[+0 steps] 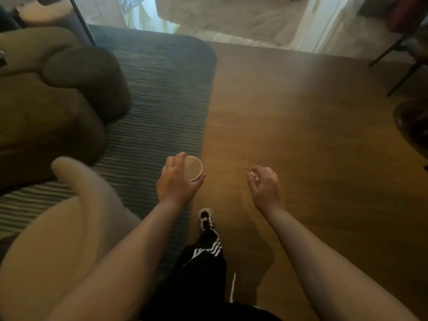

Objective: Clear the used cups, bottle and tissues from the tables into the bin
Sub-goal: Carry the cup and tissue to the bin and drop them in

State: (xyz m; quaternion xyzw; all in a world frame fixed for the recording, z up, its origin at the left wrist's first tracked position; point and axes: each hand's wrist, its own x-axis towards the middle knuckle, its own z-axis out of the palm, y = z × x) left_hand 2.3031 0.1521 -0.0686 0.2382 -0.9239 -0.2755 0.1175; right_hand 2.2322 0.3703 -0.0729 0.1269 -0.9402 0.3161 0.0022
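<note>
My left hand [177,181] grips a paper cup [194,167] from the side; the cup is upright, its white rim and brown inside showing past my fingers. My right hand [264,184] is curled shut around a small white crumpled tissue [252,174], of which only a bit peeks out at the fingertips. Both hands are held out over the floor in front of me. No bin, bottle or table is in view.
A dark striped rug [159,93] covers the floor on the left, wooden floor [301,135] on the right. A brown sofa [46,107] and a beige chair [69,228] stand at left. Black chair legs [403,63] are at far right. My shoe [205,218] steps forward.
</note>
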